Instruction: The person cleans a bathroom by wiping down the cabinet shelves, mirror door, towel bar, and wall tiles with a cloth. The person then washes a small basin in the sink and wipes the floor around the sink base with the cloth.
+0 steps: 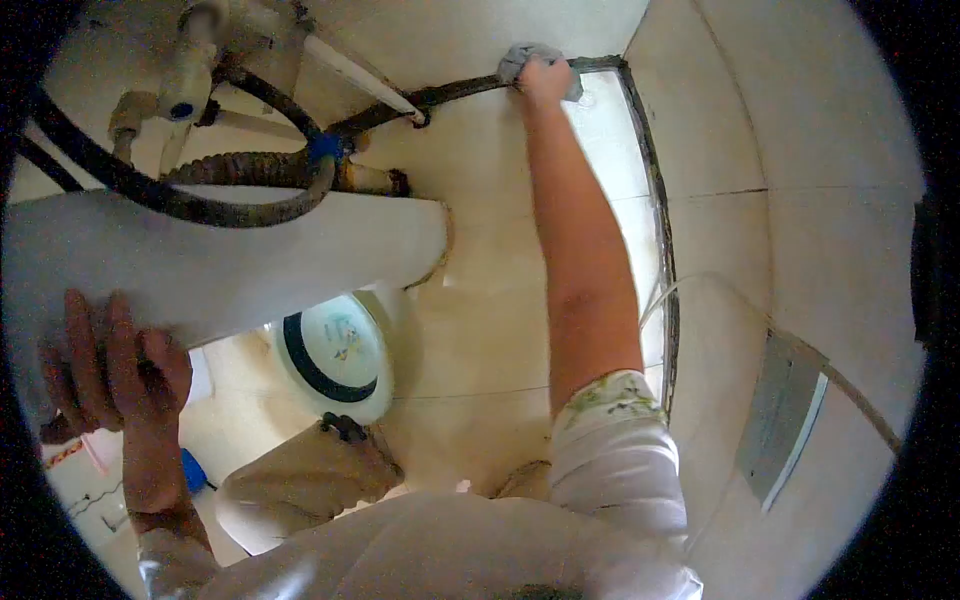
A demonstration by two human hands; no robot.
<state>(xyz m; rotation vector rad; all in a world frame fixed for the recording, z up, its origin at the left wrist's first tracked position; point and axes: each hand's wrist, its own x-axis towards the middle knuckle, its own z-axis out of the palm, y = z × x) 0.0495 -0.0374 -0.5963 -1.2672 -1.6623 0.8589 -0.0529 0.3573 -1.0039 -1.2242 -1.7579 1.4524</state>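
Note:
Stretched far forward, my right hand [545,80] is closed on a grey cloth [522,58]. The cloth touches the dark joint [460,90] where the wall meets the floor, close to the corner. On the left, my left hand [120,365] lies with fingers apart against a smooth white fixture [320,235] that looks like a basin pedestal. Its fingertips rest on the white surface, and nothing shows in its grasp. Part of the palm is hidden.
Behind the fixture run a black hose [150,190], a ribbed drain pipe [240,167] and a white pipe [360,75]. A round pale object with a black band [335,345] stands below it. A thin pale cord [710,278] and a grey panel [785,415] are at right.

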